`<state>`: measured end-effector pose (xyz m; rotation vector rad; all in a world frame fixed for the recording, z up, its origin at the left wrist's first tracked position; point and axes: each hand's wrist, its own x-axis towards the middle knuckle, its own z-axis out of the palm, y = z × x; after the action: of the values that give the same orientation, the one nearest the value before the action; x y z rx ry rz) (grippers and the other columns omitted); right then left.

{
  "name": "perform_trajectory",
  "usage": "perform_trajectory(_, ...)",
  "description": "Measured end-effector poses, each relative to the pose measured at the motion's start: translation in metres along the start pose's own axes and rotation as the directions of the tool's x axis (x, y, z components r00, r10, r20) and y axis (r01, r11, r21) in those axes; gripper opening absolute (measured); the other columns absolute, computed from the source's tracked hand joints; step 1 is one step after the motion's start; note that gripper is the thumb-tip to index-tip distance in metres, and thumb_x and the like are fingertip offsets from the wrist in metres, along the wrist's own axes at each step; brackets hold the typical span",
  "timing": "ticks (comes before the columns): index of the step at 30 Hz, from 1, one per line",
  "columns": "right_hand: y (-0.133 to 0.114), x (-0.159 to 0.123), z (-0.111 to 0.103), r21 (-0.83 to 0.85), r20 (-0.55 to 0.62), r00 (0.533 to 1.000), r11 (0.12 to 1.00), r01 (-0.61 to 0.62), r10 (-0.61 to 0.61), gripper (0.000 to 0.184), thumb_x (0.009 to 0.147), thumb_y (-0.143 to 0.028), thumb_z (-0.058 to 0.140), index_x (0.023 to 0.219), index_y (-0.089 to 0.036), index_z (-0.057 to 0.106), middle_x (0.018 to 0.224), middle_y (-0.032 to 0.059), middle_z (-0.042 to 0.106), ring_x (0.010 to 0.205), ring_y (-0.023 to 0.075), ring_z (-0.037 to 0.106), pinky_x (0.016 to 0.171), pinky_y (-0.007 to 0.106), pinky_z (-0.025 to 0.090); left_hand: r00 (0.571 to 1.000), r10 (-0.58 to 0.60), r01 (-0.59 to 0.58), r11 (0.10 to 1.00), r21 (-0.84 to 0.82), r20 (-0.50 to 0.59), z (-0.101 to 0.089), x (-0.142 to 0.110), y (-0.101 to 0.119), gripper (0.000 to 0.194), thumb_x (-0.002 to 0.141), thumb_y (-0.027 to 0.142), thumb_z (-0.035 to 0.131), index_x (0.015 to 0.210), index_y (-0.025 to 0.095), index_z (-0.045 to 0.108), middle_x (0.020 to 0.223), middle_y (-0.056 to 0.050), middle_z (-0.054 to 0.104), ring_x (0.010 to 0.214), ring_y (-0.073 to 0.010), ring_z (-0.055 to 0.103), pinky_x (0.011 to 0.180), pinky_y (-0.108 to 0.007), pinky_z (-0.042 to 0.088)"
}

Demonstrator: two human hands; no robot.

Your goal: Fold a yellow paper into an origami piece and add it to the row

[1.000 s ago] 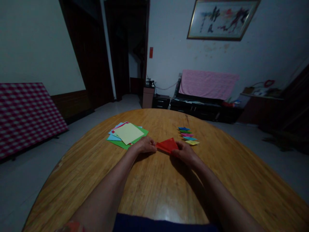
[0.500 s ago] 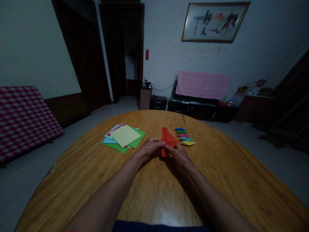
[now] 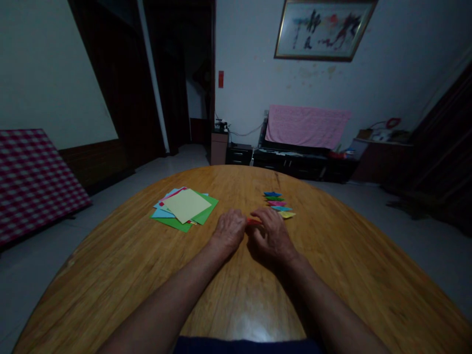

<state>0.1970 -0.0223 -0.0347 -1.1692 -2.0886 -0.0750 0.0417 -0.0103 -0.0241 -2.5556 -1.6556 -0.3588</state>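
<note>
A folded piece of red paper lies low between my hands near the middle of the table, mostly covered by them. My left hand is closed at its left end, knuckles up, the fingertips hidden. From the right, my right hand curls its fingers over the paper, with the thumb bent below on the near side. Just beyond the right hand is a column of small folded paper pieces in several colours, with a yellow folded paper piece nearest and a blue one farthest.
A loose pile of square coloured paper, pale yellow sheet on top, lies left of my hands on the round wooden table. Past the table stand a black low cabinet and something draped with a pink cloth.
The red paper, earlier held up with its folded face showing, is now lower and largely covered. Both hands have turned over it, knuckles up. The view has shifted slightly.
</note>
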Motion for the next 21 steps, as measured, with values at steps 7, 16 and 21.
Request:
perform_trajectory(7, 0.006, -0.009, 0.006, -0.105, 0.274, 0.960, 0.994, -0.021, 0.050, 0.015, 0.075, -0.015, 0.049, 0.080, -0.017, 0.063, 0.081, 0.0058, 0.058, 0.077, 0.0167, 0.051, 0.071, 0.027, 0.034, 0.986, 0.077, -0.066, 0.995, -0.079, 0.149, 0.001, -0.001, -0.015, 0.028, 0.084, 0.016, 0.040, 0.093, 0.013, 0.065, 0.093, -0.015, 0.062, 0.089, -0.0247, 0.058, 0.077, -0.033, 0.043)
perform_trajectory(16, 0.009, -0.005, 0.006, -0.079, 0.275, 0.959, 0.995, -0.056, 0.075, 0.021, 0.085, -0.020, 0.047, 0.075, -0.016, 0.065, 0.078, 0.0044, 0.058, 0.074, 0.0141, 0.051, 0.069, 0.025, 0.034, 0.972, 0.101, -0.033, 0.953, -0.300, 0.214, -0.015, 0.000, -0.044, 0.022, 0.079, 0.022, 0.047, 0.067, 0.015, 0.065, 0.066, -0.004, 0.059, 0.059, -0.0140, 0.048, 0.060, -0.026, 0.034)
perform_trajectory(21, 0.012, -0.004, 0.011, -0.105, 0.248, 0.957, 0.986, -0.127, 0.150, 0.025, 0.088, -0.022, 0.045, 0.073, -0.015, 0.063, 0.078, 0.0047, 0.056, 0.074, 0.0142, 0.049, 0.068, 0.025, 0.034, 0.971, 0.088, 0.000, 0.930, -0.368, 0.222, -0.007, 0.005, -0.050, 0.027, 0.081, 0.029, 0.046, 0.067, 0.016, 0.065, 0.058, -0.001, 0.054, 0.052, -0.0112, 0.041, 0.053, -0.025, 0.028)
